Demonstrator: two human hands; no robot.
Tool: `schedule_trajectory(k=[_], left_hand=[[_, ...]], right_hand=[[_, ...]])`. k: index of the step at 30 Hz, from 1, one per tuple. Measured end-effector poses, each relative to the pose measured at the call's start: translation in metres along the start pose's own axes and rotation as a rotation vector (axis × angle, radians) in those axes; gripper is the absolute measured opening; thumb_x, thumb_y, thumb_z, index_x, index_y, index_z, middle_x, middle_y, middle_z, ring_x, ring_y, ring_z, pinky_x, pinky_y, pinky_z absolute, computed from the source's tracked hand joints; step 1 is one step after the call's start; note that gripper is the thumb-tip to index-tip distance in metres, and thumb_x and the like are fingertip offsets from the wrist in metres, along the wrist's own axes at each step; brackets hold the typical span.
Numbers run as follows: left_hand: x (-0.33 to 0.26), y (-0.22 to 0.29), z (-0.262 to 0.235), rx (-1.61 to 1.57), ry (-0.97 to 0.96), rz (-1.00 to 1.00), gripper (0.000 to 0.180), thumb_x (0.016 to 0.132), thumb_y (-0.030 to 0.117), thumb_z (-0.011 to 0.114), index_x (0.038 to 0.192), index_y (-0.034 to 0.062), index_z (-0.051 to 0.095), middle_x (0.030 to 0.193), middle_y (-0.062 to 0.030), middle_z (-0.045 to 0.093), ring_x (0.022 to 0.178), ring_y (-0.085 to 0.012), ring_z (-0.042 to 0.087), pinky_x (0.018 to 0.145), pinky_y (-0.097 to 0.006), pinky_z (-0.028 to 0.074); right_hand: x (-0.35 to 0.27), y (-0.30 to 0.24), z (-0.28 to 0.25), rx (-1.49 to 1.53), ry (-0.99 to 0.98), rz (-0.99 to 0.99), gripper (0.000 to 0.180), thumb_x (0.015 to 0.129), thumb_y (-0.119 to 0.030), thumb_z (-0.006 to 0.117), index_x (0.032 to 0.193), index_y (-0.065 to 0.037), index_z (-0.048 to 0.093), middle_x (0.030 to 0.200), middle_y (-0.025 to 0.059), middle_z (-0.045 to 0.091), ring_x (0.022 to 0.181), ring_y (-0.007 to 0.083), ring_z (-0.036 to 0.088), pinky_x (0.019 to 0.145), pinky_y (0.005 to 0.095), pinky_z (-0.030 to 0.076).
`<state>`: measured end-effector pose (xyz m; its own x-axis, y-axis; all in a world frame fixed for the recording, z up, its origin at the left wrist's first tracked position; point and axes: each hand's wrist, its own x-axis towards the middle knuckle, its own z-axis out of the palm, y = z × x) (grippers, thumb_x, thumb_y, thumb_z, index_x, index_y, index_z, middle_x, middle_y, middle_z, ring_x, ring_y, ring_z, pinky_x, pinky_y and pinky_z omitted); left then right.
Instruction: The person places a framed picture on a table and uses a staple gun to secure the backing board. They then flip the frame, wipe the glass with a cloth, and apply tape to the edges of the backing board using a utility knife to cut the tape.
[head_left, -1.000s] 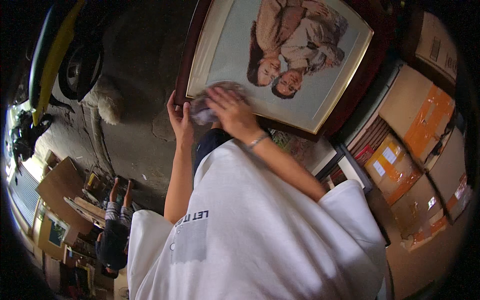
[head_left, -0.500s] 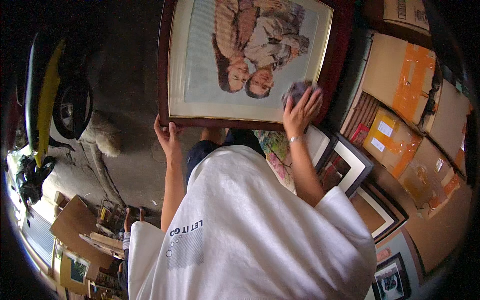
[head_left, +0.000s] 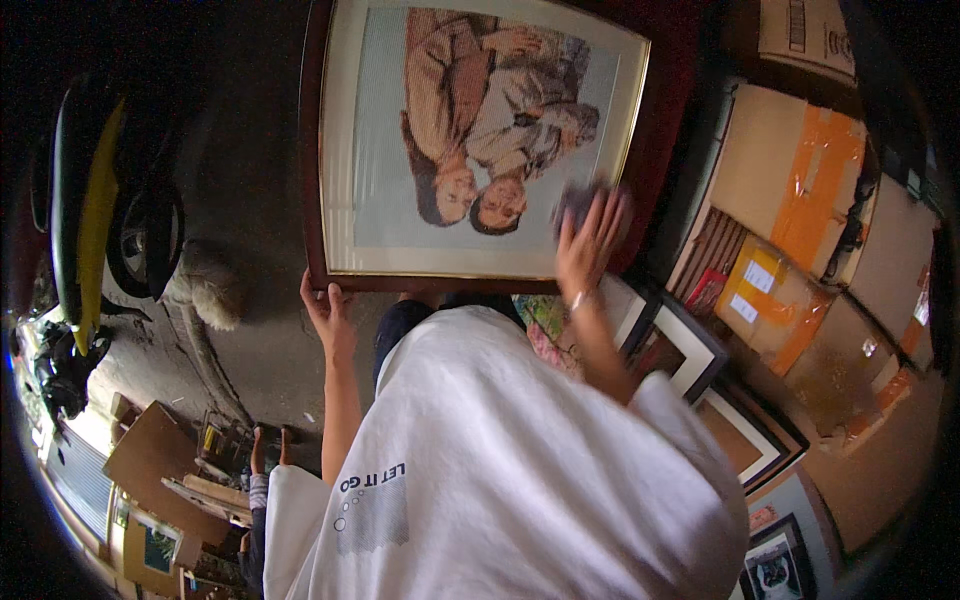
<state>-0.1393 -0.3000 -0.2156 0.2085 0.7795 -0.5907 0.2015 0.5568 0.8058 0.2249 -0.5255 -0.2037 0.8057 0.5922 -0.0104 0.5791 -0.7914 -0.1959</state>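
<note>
A large picture frame (head_left: 312,150) with a dark red-brown wooden border and a gold inner edge stands before me. Behind its glass is a stitched-looking portrait (head_left: 480,130) of two people, upside down from my side. My left hand (head_left: 329,312) grips the near left corner, its thumb at the front of the border and the other fingers partly hidden. Pressed on the glass near the right edge is a bunched dark purplish-grey cloth (head_left: 571,206), under the fingers of my right hand (head_left: 588,245), which is slightly blurred.
Cardboard boxes (head_left: 765,150) with orange tape are stacked at the right. Black frames with white mats (head_left: 690,335) lean below them, near a colourful floral piece (head_left: 545,325). A motorbike-like vehicle (head_left: 95,210) with a yellow panel stands at the left. Another person's feet (head_left: 270,450) show lower left.
The picture frame sits lower and slightly further left in view. My right hand has slid the cloth a little farther up the glass. My left hand keeps its hold on the corner.
</note>
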Motion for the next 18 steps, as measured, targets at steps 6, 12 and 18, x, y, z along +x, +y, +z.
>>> schedule_trajectory(k=[6, 12, 18], left_hand=[[-0.001, -0.001, -0.001, -0.004, 0.001, -0.011, 0.062, 0.102, 0.026, 0.066, 0.154, 0.0134, 0.033, 0.105, -0.0021, 0.061, 0.09, -0.0109, 0.065, 0.077, -0.032, 0.061], [-0.001, 0.002, -0.002, 0.09, 0.044, -0.03, 0.064, 0.101, 0.029, 0.067, 0.154, 0.0142, 0.035, 0.102, 0.0006, 0.06, 0.086, -0.0082, 0.061, 0.078, -0.028, 0.059], [-0.004, 0.01, 0.003, 0.055, 0.023, -0.013, 0.061, 0.104, 0.027, 0.062, 0.156, 0.015, 0.033, 0.108, -0.0024, 0.061, 0.09, -0.0112, 0.061, 0.082, -0.033, 0.059]], right_hand=[[-0.076, -0.009, 0.0, 0.092, 0.004, 0.468, 0.063, 0.106, -0.023, 0.048, 0.157, 0.005, 0.024, 0.164, 0.0301, 0.018, 0.15, 0.0478, 0.022, 0.122, 0.056, 0.022], [0.196, 0.041, 0.028, -0.07, 0.282, 0.097, 0.059, 0.106, -0.028, 0.049, 0.152, 0.006, 0.034, 0.155, 0.0306, 0.038, 0.142, 0.0461, 0.038, 0.12, 0.0505, 0.03], [0.333, -0.027, 0.044, -0.016, 0.233, -0.241, 0.056, 0.103, -0.027, 0.055, 0.151, -0.004, 0.041, 0.157, 0.0228, 0.039, 0.145, 0.0426, 0.035, 0.121, 0.0541, 0.027]])
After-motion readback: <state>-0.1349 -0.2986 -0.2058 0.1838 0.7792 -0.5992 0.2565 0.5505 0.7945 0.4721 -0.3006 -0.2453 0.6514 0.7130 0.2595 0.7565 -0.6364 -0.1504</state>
